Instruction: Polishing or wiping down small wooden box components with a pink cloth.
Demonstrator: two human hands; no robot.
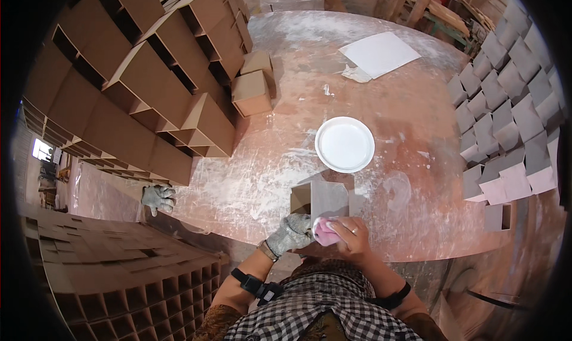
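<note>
In front of me on the table stands a small open-ended box [329, 199] with a grey face and a brown inside. My left hand [290, 232], in a grey knitted glove, is closed on the box's near edge. Bare, with a ring on one finger, my right hand [353, 238] is closed round a pink and white cloth [325, 231]. The cloth presses against the near side of the box, beside my left fingertips. Just beyond the box sits a round white dish [344, 144] with a pale, smooth inside.
Brown open boxes [152, 81] are stacked high on the left. Grey-faced boxes [506, 111] are piled at the right. A white sheet [384, 53] lies at the far side of the stained table [292, 132]. A second grey glove [158, 199] rests near the left edge.
</note>
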